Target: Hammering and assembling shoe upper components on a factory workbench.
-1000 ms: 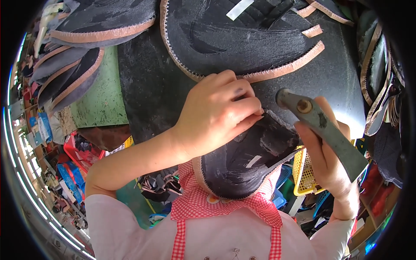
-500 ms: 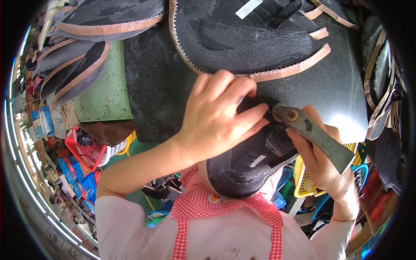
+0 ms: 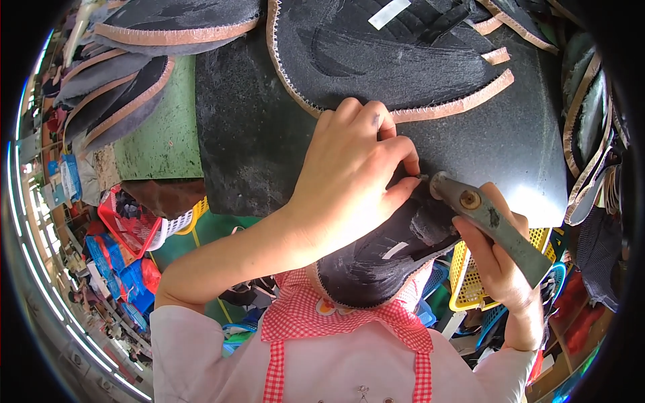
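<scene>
My right hand is wrapped round a hammer; its metal head points up-left, with the round face close to my left fingertips. My left hand lies over a black shoe upper, its thumb and forefinger pinched at the upper's edge beside the hammer face. Its other knuckles lie by the tan, stitched edge of a larger black upper. The near upper hangs over the front of a dark work board, above my red checked apron. My left palm hides part of the near upper.
More tan-edged uppers lie at the back left, and others stand at the right. A green board adjoins the dark one. Below are a red basket at left and a yellow basket at right.
My left fingers have bent in from a spread pose, thumb and forefinger coming together at the upper's edge. The hammer has shifted slightly right and down, still in my right hand.
</scene>
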